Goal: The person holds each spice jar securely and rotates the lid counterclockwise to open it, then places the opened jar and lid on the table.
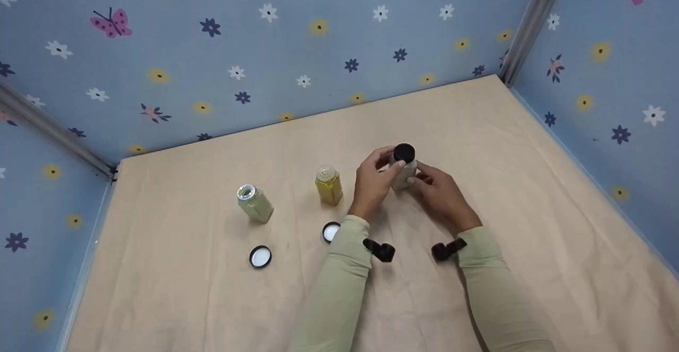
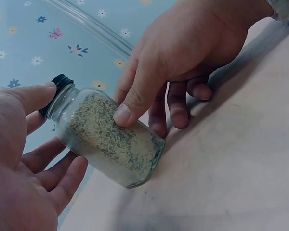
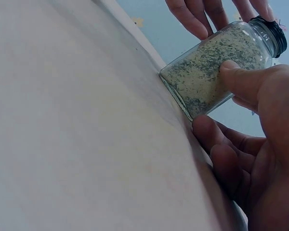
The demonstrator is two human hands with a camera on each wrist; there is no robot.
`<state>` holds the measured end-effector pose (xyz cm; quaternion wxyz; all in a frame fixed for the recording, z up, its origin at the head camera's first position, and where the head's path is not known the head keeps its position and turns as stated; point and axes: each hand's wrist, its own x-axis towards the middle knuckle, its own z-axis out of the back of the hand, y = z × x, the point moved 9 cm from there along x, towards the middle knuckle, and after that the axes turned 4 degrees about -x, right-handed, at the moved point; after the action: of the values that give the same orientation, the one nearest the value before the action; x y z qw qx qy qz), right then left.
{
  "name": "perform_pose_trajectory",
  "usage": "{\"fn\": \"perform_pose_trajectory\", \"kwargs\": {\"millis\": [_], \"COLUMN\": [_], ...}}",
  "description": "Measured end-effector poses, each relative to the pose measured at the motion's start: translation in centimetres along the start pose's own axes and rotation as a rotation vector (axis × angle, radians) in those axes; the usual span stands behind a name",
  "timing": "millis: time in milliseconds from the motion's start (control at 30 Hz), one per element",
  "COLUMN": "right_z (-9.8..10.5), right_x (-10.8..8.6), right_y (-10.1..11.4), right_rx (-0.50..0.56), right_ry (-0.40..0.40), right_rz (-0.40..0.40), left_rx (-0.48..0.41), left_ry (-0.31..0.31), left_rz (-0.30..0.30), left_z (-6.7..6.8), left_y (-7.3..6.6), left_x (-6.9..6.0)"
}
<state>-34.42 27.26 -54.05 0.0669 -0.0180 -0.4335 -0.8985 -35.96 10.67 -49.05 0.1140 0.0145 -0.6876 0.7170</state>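
Both hands hold a glass spice jar [image 2: 101, 139] of pale, green-flecked seasoning, which has a black lid [image 1: 404, 152]. Thumb and fingers of my left hand [image 1: 374, 182] grip that lid. My right hand [image 1: 444, 195] pinches the jar's body, its thumb flat on the glass in the right wrist view. In the left wrist view the jar tilts, its base at or very near the cloth. To the left stand a yellow-filled jar [image 1: 330, 190] with a perforated shaker top and a pale green jar [image 1: 258, 207] with a silvery rim, both without lids.
Two black lids lie with their white insides up on the beige cloth: one lid [image 1: 260, 257] before the green jar, another lid [image 1: 330, 232] partly hidden by my left sleeve [image 1: 339, 272]. Flowered blue panels [image 1: 318, 50] enclose the table [image 1: 175, 267] at the back and sides.
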Motion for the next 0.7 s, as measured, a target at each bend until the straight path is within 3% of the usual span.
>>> {"fn": "perform_pose_trajectory", "kwargs": {"millis": [400, 700], "right_z": [0.02, 0.0], "right_x": [-0.11, -0.14], "right_y": [-0.19, -0.18], "right_rx": [0.053, 0.027], "right_ry": [0.004, 0.001], "right_rz": [-0.023, -0.02], "left_rx": [-0.012, 0.107], "left_ry": [-0.046, -0.04], "left_rz": [-0.007, -0.031], "left_z": [0.06, -0.5], "left_y": [-0.1, -0.17], "left_x": [-0.05, -0.17]}}
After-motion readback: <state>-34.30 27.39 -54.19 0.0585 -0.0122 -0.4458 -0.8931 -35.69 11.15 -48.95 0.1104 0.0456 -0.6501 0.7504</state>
